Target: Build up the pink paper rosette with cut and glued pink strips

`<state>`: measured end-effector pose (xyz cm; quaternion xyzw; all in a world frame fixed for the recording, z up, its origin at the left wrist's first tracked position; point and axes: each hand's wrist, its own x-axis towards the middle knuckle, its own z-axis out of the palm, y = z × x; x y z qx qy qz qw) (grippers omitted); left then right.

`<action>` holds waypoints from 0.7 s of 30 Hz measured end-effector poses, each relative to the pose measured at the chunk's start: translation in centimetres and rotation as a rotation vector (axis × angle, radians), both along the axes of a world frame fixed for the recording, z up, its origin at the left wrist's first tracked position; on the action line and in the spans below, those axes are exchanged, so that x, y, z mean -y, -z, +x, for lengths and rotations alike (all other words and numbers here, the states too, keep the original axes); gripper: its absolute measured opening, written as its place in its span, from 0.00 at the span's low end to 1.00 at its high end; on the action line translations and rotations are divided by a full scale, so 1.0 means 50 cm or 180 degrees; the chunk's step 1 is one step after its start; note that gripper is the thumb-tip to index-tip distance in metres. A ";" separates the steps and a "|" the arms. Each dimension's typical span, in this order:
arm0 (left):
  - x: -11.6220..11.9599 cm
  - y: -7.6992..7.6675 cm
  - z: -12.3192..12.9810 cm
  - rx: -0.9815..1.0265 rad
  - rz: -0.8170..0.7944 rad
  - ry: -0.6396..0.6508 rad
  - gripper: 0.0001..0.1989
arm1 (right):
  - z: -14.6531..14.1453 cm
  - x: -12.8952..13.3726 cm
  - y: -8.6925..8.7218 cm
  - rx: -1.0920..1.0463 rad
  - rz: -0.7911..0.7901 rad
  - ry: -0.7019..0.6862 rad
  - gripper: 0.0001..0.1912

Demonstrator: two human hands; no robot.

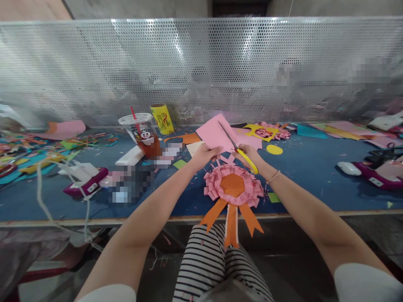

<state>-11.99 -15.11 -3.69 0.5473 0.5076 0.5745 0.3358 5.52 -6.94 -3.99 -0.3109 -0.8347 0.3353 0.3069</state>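
Note:
Pinched in my left hand (208,154) is a sheet of pink paper (212,132), raised above the table. My right hand (248,156) grips yellow-handled scissors (228,136), whose blades lie across the right part of the sheet. Just below both hands, a paper rosette (233,186) rests at the table's front edge. It has pink pleated loops, an orange centre and orange tails that hang over the edge. Small pink strips lie between the rosette and my hands.
A drink cup (145,136) with a red straw stands left of my hands, near a yellow cardboard tube (162,119). Purple power strips (85,184) with cables lie at both sides. A perforated metal screen (189,63) rises behind the table. Paper scraps (274,149) are scattered around.

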 end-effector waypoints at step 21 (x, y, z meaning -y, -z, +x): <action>0.004 0.004 0.006 -0.0270 -0.0219 0.0337 0.18 | 0.003 -0.005 0.006 -0.0258 -0.0493 -0.0339 0.10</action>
